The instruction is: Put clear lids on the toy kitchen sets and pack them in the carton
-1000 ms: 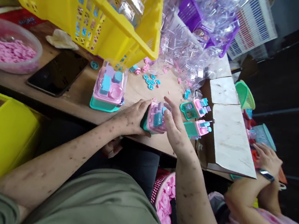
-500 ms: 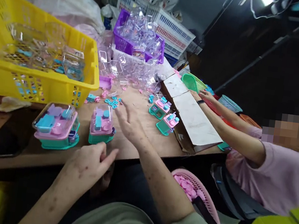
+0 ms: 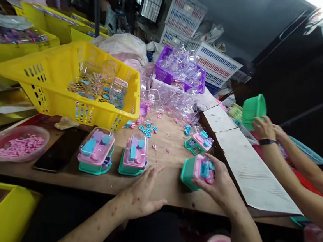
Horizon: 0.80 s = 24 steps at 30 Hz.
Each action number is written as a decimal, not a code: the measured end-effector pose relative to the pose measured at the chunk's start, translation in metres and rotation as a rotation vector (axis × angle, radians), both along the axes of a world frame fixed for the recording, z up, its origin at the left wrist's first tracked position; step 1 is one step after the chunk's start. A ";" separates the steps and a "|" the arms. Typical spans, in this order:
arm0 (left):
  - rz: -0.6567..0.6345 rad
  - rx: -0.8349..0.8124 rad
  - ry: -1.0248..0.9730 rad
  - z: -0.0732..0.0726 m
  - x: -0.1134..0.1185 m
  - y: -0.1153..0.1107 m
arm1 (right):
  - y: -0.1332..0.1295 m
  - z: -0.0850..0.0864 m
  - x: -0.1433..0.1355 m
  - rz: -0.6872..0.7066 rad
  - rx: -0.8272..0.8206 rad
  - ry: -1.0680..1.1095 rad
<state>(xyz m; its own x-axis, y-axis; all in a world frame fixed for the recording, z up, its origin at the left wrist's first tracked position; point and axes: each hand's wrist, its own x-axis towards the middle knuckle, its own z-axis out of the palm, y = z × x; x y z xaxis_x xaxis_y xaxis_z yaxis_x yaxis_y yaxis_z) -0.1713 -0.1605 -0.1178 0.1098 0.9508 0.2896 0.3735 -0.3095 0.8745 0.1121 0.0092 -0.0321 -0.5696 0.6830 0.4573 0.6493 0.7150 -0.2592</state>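
Note:
My right hand (image 3: 218,183) is closed round a teal and pink toy box (image 3: 191,172), which it holds tilted near the table's front edge. My left hand (image 3: 140,195) is spread with nothing in it, just in front of a toy box under a clear cover (image 3: 135,155). A larger covered toy box (image 3: 96,151) stands to the left of that one. Behind my right hand, another teal and pink toy box (image 3: 198,143) rests on the table. Small blue rings (image 3: 147,130) and pink pieces (image 3: 154,147) lie in the middle.
A yellow basket (image 3: 98,109) stands at the left, with a phone (image 3: 58,149) and a bowl of pink pieces (image 3: 23,147) nearby. Clear covers (image 3: 176,99) fill the back beside a purple basket (image 3: 162,75). A cardboard box (image 3: 249,171) borders the right; beyond it, a person holds a green basket (image 3: 252,110).
My right hand has moved right and taken hold of a toy box. My left hand has opened out. The view has shifted left, and the other person now lifts a green basket.

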 end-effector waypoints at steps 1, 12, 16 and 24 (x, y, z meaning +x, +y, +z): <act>0.034 0.007 -0.006 -0.005 0.003 0.005 | -0.012 -0.001 -0.008 0.080 -0.102 -0.048; 0.060 -0.023 -0.117 -0.027 0.013 0.026 | 0.066 0.073 -0.179 0.277 -0.510 -0.053; 0.021 -0.038 -0.126 -0.028 0.013 0.029 | 0.111 0.032 -0.291 0.028 -0.493 -0.200; 0.006 0.018 -0.124 -0.035 0.014 0.032 | 0.143 0.038 -0.275 0.005 -0.517 0.099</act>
